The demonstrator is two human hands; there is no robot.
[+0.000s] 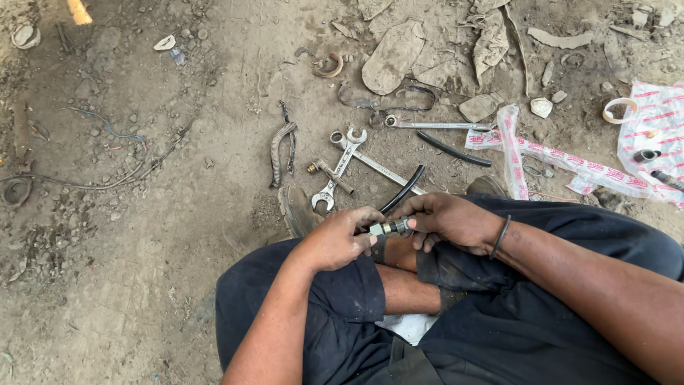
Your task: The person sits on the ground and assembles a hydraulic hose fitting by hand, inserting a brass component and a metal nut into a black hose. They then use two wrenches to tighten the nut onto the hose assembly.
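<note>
I sit on dusty ground with my legs folded, in dark blue clothes. Both hands meet over my lap on a small metal fitting (385, 228) joined to a black hose (406, 187) that runs up and away to the right. My left hand (340, 239) pinches the fitting's near end with thumb and fingers. My right hand (445, 217) wraps around the other end where the hose enters. A dark band sits on my right wrist.
Two open-ended spanners (340, 165) lie crossed on the dirt just ahead, beside a brass-tipped fitting (324, 172) and a ribbed spring hose (278, 152). A ring spanner (434, 125), a black hose piece (454, 150), red-and-white plastic wrap (570, 164) and a tape roll (618, 109) lie at right.
</note>
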